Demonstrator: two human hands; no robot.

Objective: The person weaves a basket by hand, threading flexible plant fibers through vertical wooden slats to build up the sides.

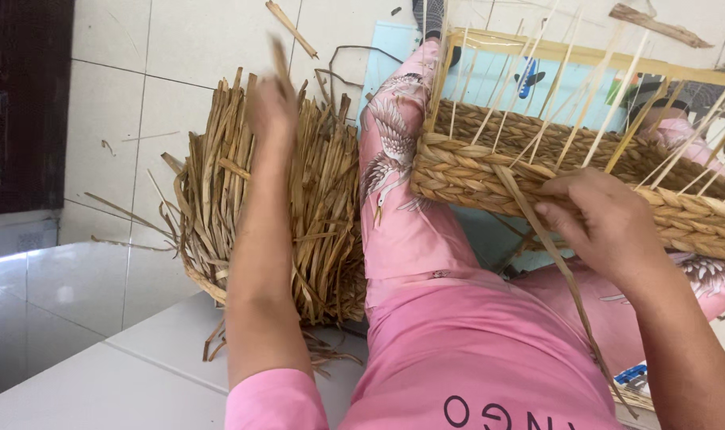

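My left hand (272,103) reaches out over a pile of dried straw strands (315,199) on the tiled floor; it is blurred, and its fingers seem closed on a strand that sticks up from them. My right hand (605,219) rests on the woven side of a half-made straw basket (474,171) lying across my lap. Its fingers press a loose flat strand (550,247) against the braided rows. Thin pale upright stakes (570,87) rise from the weave inside a wooden frame (585,54).
I sit on the floor in pink patterned trousers (402,231). A light blue mat (390,48) lies under the basket. Loose straw bits (292,30) and a piece of bark (657,25) lie on the white tiles. A dark doorway (24,103) stands at the left.
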